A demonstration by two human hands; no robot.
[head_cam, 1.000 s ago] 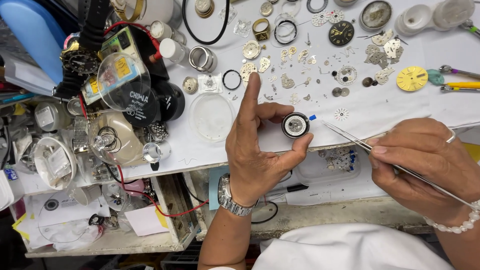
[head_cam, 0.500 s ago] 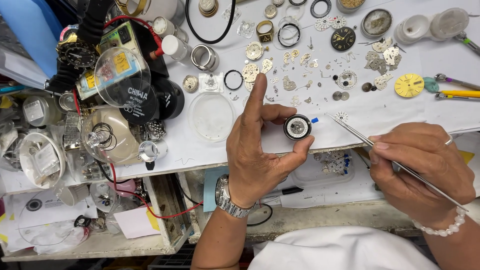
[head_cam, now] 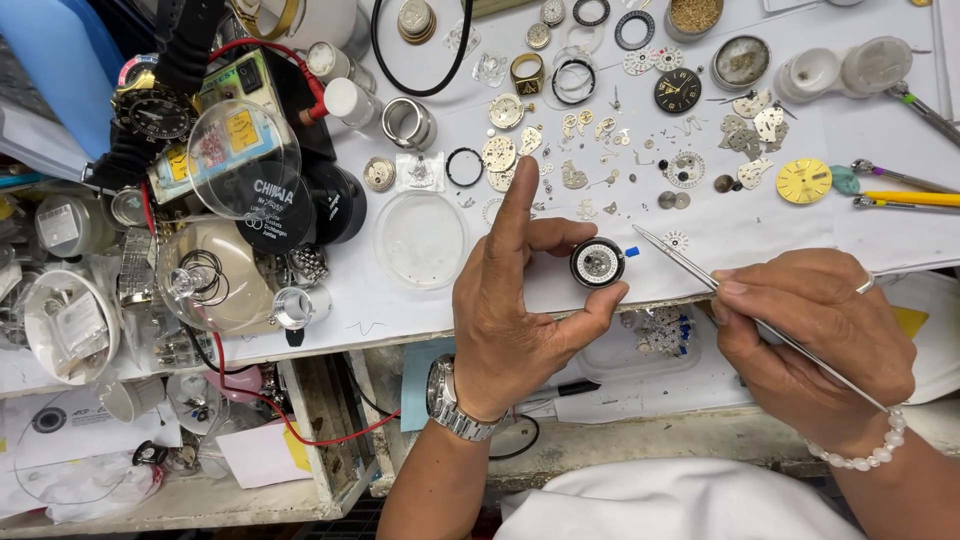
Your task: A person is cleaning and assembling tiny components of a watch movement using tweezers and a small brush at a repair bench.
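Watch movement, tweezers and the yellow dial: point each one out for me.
watch movement (head_cam: 598,262), head view, centre of its round face, held in the left hand's fingers.
tweezers (head_cam: 680,260), head view, on the bare metal shaft ahead of the right hand.
yellow dial (head_cam: 803,181), head view, middle of the disc.

Overhead view of a workshop table (head_cam: 760,235) covered by a white sheet, evenly lit with only soft shadows. The near edge of the table runs from left to right across the middle of the view. Below that edge sits a lower shelf (head_cam: 690,430) of worn, pale, stained material, with an upright wooden divider (head_cam: 325,420) at its left end. A blue surface (head_cam: 50,70) fills the far left corner. No wall, window or floor is visible.
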